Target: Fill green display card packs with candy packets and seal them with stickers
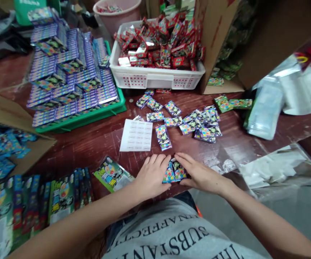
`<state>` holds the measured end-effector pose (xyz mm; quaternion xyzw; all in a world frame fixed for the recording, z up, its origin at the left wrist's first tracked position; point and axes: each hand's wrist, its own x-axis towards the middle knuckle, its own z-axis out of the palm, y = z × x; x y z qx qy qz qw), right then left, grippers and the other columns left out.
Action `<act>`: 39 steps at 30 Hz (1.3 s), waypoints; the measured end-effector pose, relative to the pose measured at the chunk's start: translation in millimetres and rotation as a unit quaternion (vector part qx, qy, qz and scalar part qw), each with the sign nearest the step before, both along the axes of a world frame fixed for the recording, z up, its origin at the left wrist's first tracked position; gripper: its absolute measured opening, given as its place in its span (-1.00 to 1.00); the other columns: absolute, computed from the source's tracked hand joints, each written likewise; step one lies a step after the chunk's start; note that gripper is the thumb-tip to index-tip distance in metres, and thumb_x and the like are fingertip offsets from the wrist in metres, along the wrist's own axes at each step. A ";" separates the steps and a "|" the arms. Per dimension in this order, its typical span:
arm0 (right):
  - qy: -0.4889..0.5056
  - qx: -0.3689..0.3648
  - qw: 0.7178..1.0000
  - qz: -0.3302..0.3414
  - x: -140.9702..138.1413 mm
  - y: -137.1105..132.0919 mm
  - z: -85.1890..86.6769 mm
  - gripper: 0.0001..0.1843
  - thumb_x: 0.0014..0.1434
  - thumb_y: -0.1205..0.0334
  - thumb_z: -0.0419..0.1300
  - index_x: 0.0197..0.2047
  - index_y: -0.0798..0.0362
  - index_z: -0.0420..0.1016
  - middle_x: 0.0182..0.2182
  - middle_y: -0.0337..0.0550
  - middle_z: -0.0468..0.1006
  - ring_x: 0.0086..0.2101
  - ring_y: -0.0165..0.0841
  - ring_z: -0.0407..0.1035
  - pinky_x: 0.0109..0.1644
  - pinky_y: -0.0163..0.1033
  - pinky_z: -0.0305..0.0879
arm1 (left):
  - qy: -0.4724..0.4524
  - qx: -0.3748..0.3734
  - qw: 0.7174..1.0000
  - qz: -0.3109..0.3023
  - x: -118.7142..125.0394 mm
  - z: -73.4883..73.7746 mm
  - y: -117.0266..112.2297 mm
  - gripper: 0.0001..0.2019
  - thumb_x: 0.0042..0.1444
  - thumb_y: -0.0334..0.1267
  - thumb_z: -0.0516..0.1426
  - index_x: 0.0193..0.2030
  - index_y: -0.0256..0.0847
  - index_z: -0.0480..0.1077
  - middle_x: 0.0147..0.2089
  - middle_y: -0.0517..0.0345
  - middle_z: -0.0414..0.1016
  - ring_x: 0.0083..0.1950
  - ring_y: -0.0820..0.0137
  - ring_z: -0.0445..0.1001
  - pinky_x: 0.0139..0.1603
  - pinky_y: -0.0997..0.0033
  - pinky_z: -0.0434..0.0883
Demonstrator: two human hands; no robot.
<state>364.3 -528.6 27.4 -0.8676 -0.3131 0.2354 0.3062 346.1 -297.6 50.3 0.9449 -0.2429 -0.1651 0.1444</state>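
At the table's near edge, my left hand (151, 176) is closed on a small blue packet (169, 175), its fingers along the far side and the thumb at the near edge. Against it lies a small purple-black packet (179, 170), which my right hand (202, 175) grips from the right, fingers and thumb curled round its ends. The two packets lie side by side between my hands. Left of my left hand is a larger flat green-and-black printed pack (112, 174). Beyond my hands are a white sticker sheet (136, 135) and a loose purple packet (163, 137).
A white basket (160, 80) of red packets and a green tray (82, 122) of stacked purple packets stand behind. Scattered purple packets (201, 122) lie mid-table. Cardboard boxes (214, 43) flank both sides. Clear plastic sleeves (265, 108) lie right; upright printed packs (62, 196) stand front left.
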 end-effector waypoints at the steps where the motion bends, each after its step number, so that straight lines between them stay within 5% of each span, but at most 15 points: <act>1: 0.008 -0.011 1.000 0.003 1.0 0.3 3.3 0.04 0.09 0.32 0.38 0.52 0.04 -0.07 0.44 0.20 0.07 0.33 0.01 0.18 0.33 0.09 0.29 | -0.002 0.003 1.000 0.005 1.2 -1.1 -1.0 -0.15 0.02 0.04 0.29 0.40 -0.23 0.13 0.27 -0.12 0.33 0.21 0.02 0.28 0.24 0.01 0.24; 7: 0.000 -0.001 0.999 0.047 29.7 -11.8 28.0 0.12 0.07 0.02 0.45 0.51 0.06 -0.06 0.46 0.19 0.03 0.32 0.00 0.21 0.28 0.05 0.35 | -0.027 0.022 0.999 0.026 6.8 -2.7 -9.3 -0.29 0.01 0.04 0.29 0.28 -0.18 0.31 0.13 -0.08 0.39 0.09 0.02 0.32 0.12 -0.04 0.28; 10: -0.141 0.014 0.987 -0.081 89.0 -54.7 45.5 -0.22 0.25 -0.02 0.30 0.43 -0.04 0.13 0.34 0.07 0.30 0.27 -0.08 0.27 0.31 0.12 0.27 | -0.025 0.019 0.999 0.027 8.5 1.9 -11.7 -0.35 0.01 0.01 0.27 0.24 -0.17 0.34 0.10 -0.08 0.40 0.07 0.02 0.33 0.12 -0.06 0.27; 13: -0.274 -0.126 0.932 -0.200 170.3 -109.7 50.1 -0.24 0.23 0.11 0.30 0.40 0.21 0.21 0.34 0.35 0.25 0.30 0.14 0.18 0.28 0.30 0.14 | -0.016 0.020 0.999 0.031 10.0 4.5 -12.7 -0.36 0.02 0.00 0.25 0.24 -0.17 0.35 0.11 -0.10 0.41 0.05 0.02 0.34 0.12 -0.06 0.27; 16: -0.229 -0.254 0.929 -0.138 234.1 -145.6 40.7 -0.34 0.29 0.04 0.07 0.28 0.36 0.39 0.35 0.43 0.18 0.35 0.29 -0.03 0.21 0.27 0.02 | -0.006 0.026 0.999 0.028 8.2 3.1 -12.9 -0.31 0.03 0.06 0.26 0.27 -0.20 0.34 0.13 -0.12 0.42 0.06 0.00 0.35 0.10 -0.05 0.28; 21: -0.233 -0.244 0.936 -0.101 269.9 -152.3 32.1 -0.36 0.20 0.05 0.17 0.17 0.41 0.49 0.10 0.38 0.52 0.19 0.05 0.33 0.14 0.05 0.16 | -0.011 0.050 0.999 -0.016 5.9 4.5 -3.9 -0.07 -0.03 0.34 0.27 0.35 -0.26 0.27 0.23 -0.20 0.41 0.12 -0.03 0.36 0.17 -0.09 0.24; 23: -0.264 -0.239 0.927 -0.115 264.9 -154.9 35.3 -0.19 0.12 -0.06 0.25 0.18 0.52 0.44 0.06 0.47 0.52 0.16 0.14 0.35 0.15 0.10 0.14 | -0.043 0.042 0.997 -0.050 22.8 16.5 3.3 0.07 -0.10 0.47 0.21 0.39 -0.28 0.21 0.32 -0.24 0.35 0.19 -0.06 0.34 0.23 -0.09 0.21; 25: -0.300 -0.218 0.918 -0.140 247.4 -160.1 38.7 -0.03 0.07 -0.22 0.26 0.19 0.56 0.40 0.03 0.54 0.50 0.14 0.21 0.36 0.17 0.17 0.12 | -0.103 0.027 0.991 -0.077 60.3 38.6 8.7 -0.01 0.02 0.41 0.19 0.40 -0.28 0.17 0.37 -0.23 0.28 0.24 -0.04 0.31 0.24 -0.01 0.22; 28: -0.321 -0.094 0.928 -0.163 195.0 -159.2 41.5 0.03 0.01 -0.44 0.24 0.26 0.26 0.39 0.06 0.42 0.48 0.11 0.16 0.39 0.13 0.16 0.23 | -0.214 0.038 0.975 -0.038 155.3 77.4 9.5 -0.37 0.25 -0.02 0.22 0.34 -0.29 0.22 0.36 -0.23 0.26 0.26 -0.03 0.30 0.20 0.04 0.24; 30: -0.287 -0.029 0.949 -0.123 147.4 -145.9 42.3 -0.01 -0.04 -0.34 0.37 0.31 0.05 0.33 0.11 0.33 0.47 0.10 0.09 0.40 0.16 0.12 0.30 | -0.258 0.022 0.965 0.035 232.1 93.0 4.7 -0.49 0.29 -0.17 0.17 0.29 -0.37 0.24 0.33 -0.26 0.26 0.31 -0.08 0.25 0.23 0.00 0.20; 33: -0.216 -0.059 0.972 -0.073 77.2 -113.8 40.0 -0.10 0.04 -0.14 0.41 0.38 -0.17 0.22 0.21 0.17 0.39 0.14 0.01 0.38 0.13 0.08 0.43 | -0.237 -0.032 0.948 0.211 332.7 92.9 -9.6 -0.47 0.31 -0.16 0.15 0.31 -0.40 0.18 0.23 -0.17 0.36 0.35 -0.06 0.22 0.23 -0.02 0.14; 35: -0.161 -0.087 0.982 -0.053 42.6 -95.6 35.2 -0.14 0.15 -0.04 0.33 0.43 -0.17 0.12 0.27 0.12 0.31 0.17 0.01 0.35 0.15 0.11 0.46 | -0.201 -0.052 0.940 0.271 374.7 84.8 -20.7 -0.54 0.32 -0.18 0.14 0.26 -0.37 0.21 0.12 -0.14 0.46 0.31 -0.03 0.28 0.17 -0.02 0.19; 39: -0.089 -0.109 0.989 -0.052 12.0 -86.8 21.6 -0.12 0.26 0.01 0.25 0.50 -0.09 -0.07 0.27 0.13 0.22 0.21 0.00 0.28 0.20 0.10 0.42 | -0.163 -0.140 0.912 0.349 390.8 81.5 -28.6 -0.63 0.27 -0.40 0.10 0.21 -0.28 0.25 0.08 -0.16 0.49 0.16 0.07 0.38 0.08 0.02 0.27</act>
